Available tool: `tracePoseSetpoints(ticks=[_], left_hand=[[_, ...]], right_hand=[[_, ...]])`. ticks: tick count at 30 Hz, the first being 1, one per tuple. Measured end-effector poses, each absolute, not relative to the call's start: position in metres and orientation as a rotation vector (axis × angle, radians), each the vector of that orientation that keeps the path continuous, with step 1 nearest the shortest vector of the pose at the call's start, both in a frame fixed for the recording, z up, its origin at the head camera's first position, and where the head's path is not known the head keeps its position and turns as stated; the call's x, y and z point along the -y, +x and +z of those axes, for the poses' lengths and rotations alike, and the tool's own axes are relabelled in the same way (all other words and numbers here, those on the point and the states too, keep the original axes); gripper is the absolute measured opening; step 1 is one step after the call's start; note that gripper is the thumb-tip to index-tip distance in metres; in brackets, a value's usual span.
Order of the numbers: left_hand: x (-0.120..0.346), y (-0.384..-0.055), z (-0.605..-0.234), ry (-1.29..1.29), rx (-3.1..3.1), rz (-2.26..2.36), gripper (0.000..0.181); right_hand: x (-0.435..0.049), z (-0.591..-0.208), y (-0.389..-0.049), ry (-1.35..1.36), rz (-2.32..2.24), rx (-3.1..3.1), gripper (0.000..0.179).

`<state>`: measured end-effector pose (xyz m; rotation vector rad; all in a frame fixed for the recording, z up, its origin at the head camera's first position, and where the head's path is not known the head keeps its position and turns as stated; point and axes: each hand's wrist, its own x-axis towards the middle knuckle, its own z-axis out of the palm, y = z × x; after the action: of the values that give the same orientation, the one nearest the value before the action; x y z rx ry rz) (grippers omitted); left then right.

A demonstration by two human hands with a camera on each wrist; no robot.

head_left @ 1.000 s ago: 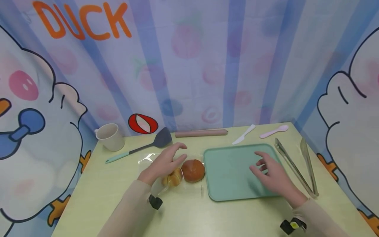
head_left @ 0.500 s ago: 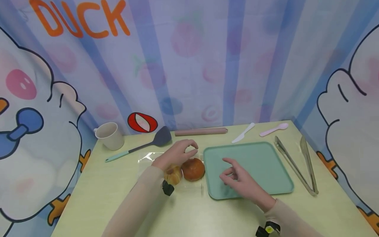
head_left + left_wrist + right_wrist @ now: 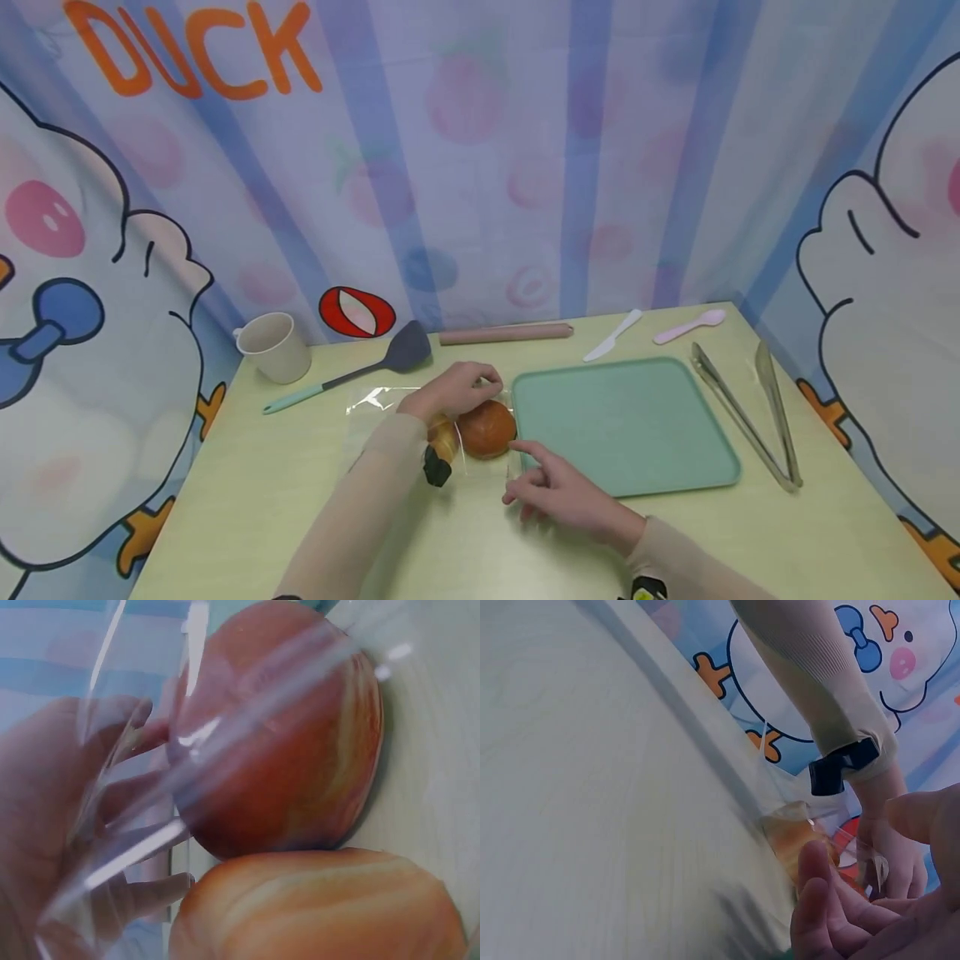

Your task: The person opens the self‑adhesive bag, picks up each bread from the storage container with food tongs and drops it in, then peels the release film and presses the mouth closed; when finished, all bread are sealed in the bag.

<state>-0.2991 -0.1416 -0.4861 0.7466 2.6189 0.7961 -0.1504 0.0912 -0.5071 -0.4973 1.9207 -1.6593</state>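
Note:
A clear plastic bag (image 3: 367, 437) lies on the table with a round brown bun (image 3: 487, 430) and a paler striped bread roll (image 3: 444, 440) inside. Above its far right part, my left hand (image 3: 459, 388) pinches the plastic between thumb and fingers. In the left wrist view that hand (image 3: 52, 802) shows through the film, beside the round bun (image 3: 277, 735) and the roll (image 3: 322, 907). My right hand (image 3: 558, 493) hovers at the bag's near right corner, index finger extended and the others bent. The right wrist view shows its fingers (image 3: 817, 900) apart from the thumb, holding nothing.
A green tray (image 3: 630, 425) sits right of the bag, with metal tongs (image 3: 742, 412) beyond it. Along the back are a mug (image 3: 273, 348), a spatula (image 3: 405, 348), a pink-brown stick-shaped item (image 3: 506, 334), a white knife (image 3: 611, 337) and a pink spoon (image 3: 690, 326).
My left hand has moved right over the bag, and its thumb and fingers have closed together. My right hand has travelled left across the tray to the bag's near right corner.

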Motion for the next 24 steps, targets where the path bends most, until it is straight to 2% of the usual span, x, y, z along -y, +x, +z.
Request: tracePoseSetpoints(ticks=[7,15,24], left_hand=[[0.142,-0.298,-0.489,0.728,-2.551,0.849,0.027],[0.142,-0.296,-0.489,0.623,-2.516,0.906,0.028],[0.142,-0.297,-0.492,0.601,-2.524,0.924,0.037]], right_hand=[[-0.081,-0.511,-0.15,-0.383,-1.668,-1.822,0.079],[-0.075,-0.516,-0.148,-0.34,-1.741,-1.685,0.077],[-0.07,-0.52,-0.147,-0.295,-1.756,-1.694,0.071]])
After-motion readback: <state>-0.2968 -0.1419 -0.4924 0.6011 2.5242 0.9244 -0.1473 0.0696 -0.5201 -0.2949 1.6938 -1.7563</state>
